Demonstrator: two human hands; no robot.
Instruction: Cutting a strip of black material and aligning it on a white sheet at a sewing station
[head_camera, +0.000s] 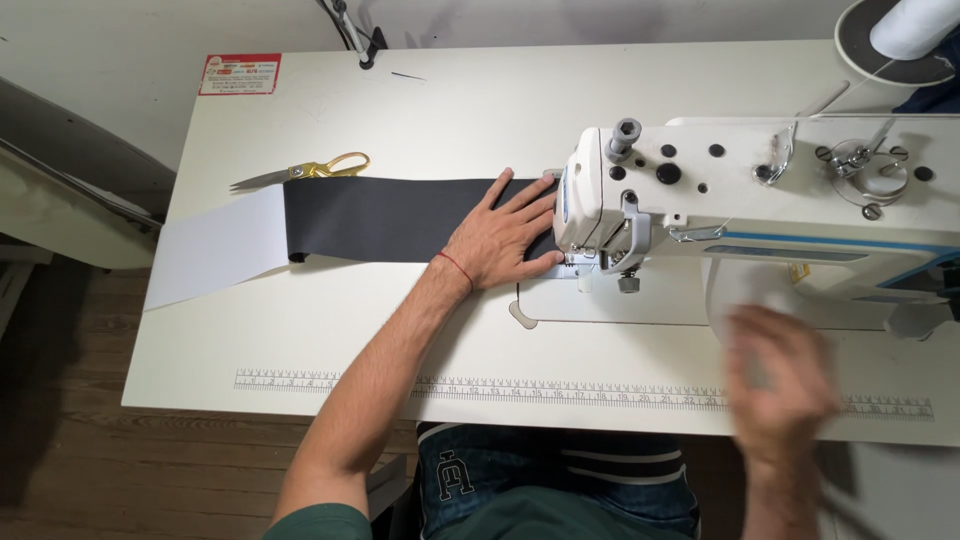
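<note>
Two hands and one strip of cloth make up the work shown. Largest is my white table (330, 330), with a printed ruler along its near edge. At three o'clock on it stands the white sewing machine (760, 200), a thread cone (915, 25) behind it at one o'clock. The black fabric strip (385, 218) lies flat across the table's middle, running from nine o'clock toward the machine's needle end; a white strip (215, 245) continues from its far left end. The black cloth is matte, even-edged and unwrinkled, with a slight curl where it meets the white piece. I judge it light, soft and limp, likely to slide on the smooth tabletop, so it is best held by flat pressure near the needle rather than by pinching an edge. My left hand (505, 235) does this: fingers spread, palm down, pressed on the strip just beside the presser foot. My right hand (780, 385), at five o'clock, is blurred; I cannot tell its shape, and it holds nothing visible. Gold-handled scissors (305, 172) lie at ten o'clock, touching the strip's far edge.
</note>
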